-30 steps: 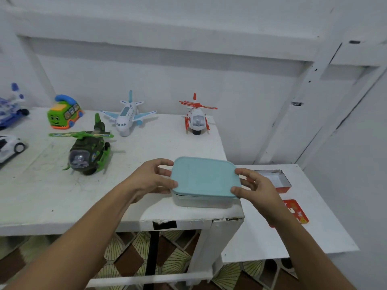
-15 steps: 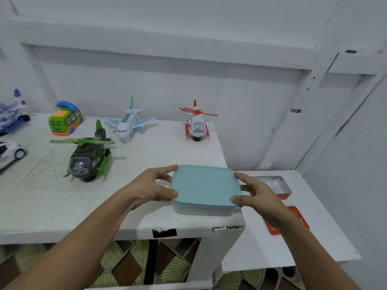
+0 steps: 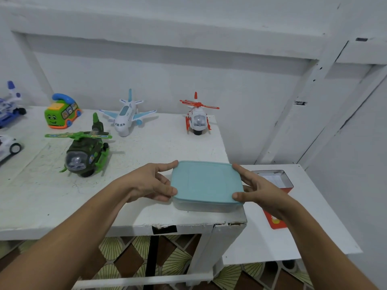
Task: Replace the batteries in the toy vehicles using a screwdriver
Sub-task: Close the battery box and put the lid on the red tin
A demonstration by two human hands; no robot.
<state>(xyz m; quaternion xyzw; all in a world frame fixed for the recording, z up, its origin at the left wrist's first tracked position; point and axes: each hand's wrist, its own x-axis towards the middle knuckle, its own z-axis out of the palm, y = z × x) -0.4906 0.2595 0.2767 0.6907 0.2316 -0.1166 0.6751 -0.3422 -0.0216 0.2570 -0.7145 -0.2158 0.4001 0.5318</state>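
Observation:
A clear plastic box with a teal lid sits at the front right corner of the white table. My left hand grips its left edge and my right hand grips its right edge, thumbs on the near corners of the lid. Toy vehicles stand behind: a green helicopter, a white and blue airplane, a red and white helicopter, and a green and orange bus. No screwdriver is visible.
A lower white table to the right carries an open metal tin and a red card. A blue and white toy and a white car sit at the far left. A white wall stands behind.
The box and both hands stay where they were on the table corner; my fingers have shifted slightly along the lid's edges. The camera has tilted a little.

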